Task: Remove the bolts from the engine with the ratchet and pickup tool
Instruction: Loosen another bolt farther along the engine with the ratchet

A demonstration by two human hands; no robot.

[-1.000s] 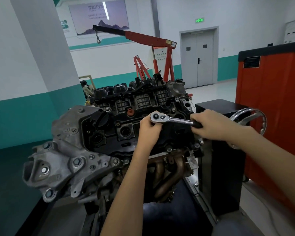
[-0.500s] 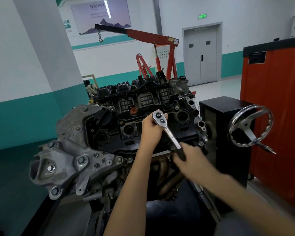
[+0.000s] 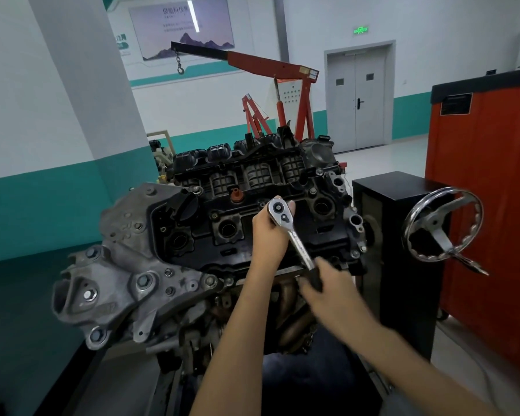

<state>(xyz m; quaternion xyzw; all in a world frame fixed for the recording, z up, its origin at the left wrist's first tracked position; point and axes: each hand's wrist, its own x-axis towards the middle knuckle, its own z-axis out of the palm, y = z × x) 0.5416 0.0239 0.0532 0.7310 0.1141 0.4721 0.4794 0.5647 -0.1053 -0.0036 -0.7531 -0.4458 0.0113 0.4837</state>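
Ratchet (image 3: 296, 244) handle swung toward me; my right hand (image 3: 327, 295) grips it, left hand (image 3: 266, 229) curls round its head atop the engine (image 3: 198, 232).

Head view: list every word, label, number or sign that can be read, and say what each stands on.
No text can be quoted; all is too small or blurred.
Wall poster: heading in Chinese characters, blurred.
Green sign above the door: lit, unreadable.
Plate on the red cabinet: dark, unreadable.
Label on the crane boom: too small.
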